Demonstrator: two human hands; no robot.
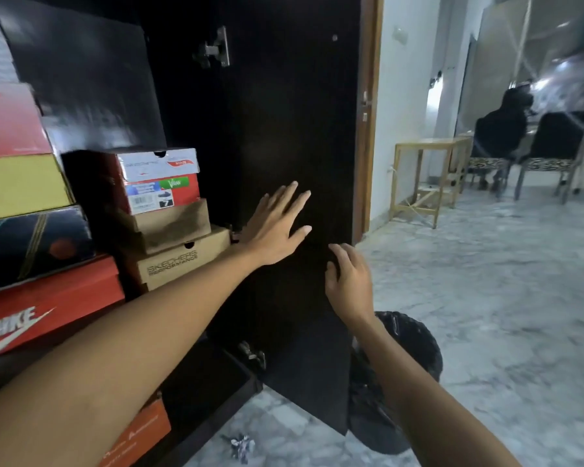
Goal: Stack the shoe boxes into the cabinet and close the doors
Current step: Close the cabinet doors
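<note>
Item one: my left hand (pixel 277 227), at the centre of the frame, is lying flat with fingers spread and straight against the inner face of the open cabinet door (pixel 294 129), holding nothing; item two: my right hand (pixel 348 278), just below and to the right of it, is resting at the door's outer edge with fingers loosely bent, and I cannot tell whether they are hooking round that edge; item three: the door is standing swung out from the cabinet, dark brown, with a metal hinge (pixel 216 48) showing at the upper middle of the frame; item four: shoe boxes are sitting stacked inside the cabinet at the left of the frame, namely a tall near stack with a red Nike box (pixel 44 308) low down and a yellow box (pixel 21 187) above it, and a shorter stack beside the door with a tan Skechers box (pixel 179 257) under a red and white box (pixel 159 180); item five: a wooden table (pixel 425 176) is standing at the right of the frame on the marble floor (pixel 503 298), near two dark chairs (pixel 533 146).
</note>
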